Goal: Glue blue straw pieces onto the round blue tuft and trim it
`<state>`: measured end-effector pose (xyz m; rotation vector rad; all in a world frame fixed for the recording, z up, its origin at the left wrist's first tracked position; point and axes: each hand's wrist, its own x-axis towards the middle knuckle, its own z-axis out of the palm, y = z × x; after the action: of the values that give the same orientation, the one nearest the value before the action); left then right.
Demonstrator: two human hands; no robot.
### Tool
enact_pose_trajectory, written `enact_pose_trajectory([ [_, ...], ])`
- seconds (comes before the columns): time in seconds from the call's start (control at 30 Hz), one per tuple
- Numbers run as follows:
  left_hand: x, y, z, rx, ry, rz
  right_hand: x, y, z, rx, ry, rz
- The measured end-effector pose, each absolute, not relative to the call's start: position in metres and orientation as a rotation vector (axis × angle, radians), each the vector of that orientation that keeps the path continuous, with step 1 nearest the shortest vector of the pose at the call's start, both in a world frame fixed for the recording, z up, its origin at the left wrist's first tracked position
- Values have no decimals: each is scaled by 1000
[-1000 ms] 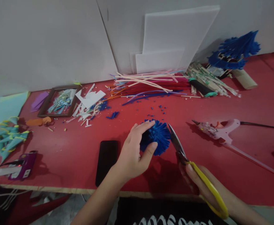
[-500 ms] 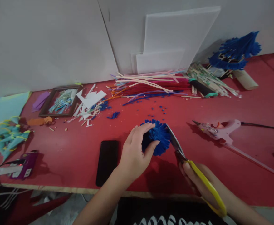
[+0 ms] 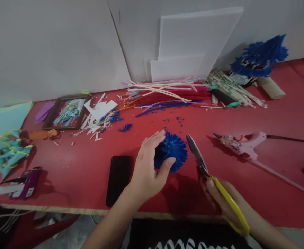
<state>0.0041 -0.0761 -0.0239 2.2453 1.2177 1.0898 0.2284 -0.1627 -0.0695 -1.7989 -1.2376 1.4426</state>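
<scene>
A round, fringed blue pipe-cleaner piece [image 3: 176,152] sits low over the red table in front of me. My left hand [image 3: 149,166] curves around its left side, thumb and fingers apart on either side of it in a loose hold; the palm hides part of the piece. In my right hand [image 3: 216,195] are yellow-handled scissors [image 3: 198,157], gripped by the handles. Their blades point up and away, a small gap to the right of the blue fringe, and look nearly closed.
Left of my left hand lies a black phone [image 3: 118,180]. A pink glue gun [image 3: 245,145] with its cord rests at right. Behind are a pile of pipe cleaners [image 3: 167,91], blue clippings [image 3: 126,128], a brown frame [image 3: 48,119] and a blue fringed model [image 3: 261,58].
The fingers of my left hand have loosened and spread on the blue piece, which has shifted slightly left. The scissors have drawn away from its fringe.
</scene>
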Motion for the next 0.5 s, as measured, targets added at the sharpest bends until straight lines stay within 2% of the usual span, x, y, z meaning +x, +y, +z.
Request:
enact_pose_trajectory([
  [0.5,6,-77,-28,2195,1298,1109,230,-174,-84,-1783,-1216,1463],
])
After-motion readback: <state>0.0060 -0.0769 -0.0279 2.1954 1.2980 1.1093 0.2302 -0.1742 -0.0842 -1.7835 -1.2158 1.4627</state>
